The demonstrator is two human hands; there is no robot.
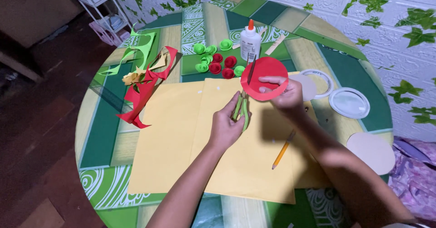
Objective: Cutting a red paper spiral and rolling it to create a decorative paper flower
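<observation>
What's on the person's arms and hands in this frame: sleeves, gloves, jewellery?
Both forearms are bare up to the bottom frame edge: no sleeves in view. The left hand and right hand are bare, with no gloves. No rings, watch or bracelets show, though the lighting is dim and fine detail is hard to make out. No markings visible.

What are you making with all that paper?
A person is cutting a red paper circle with green-handled scissors. The left hand works the scissors and the right hand holds the circle above a yellow sheet. Small red and green paper rolls, a glue bottle, paper scraps and a pencil lie around on the round table.
</observation>
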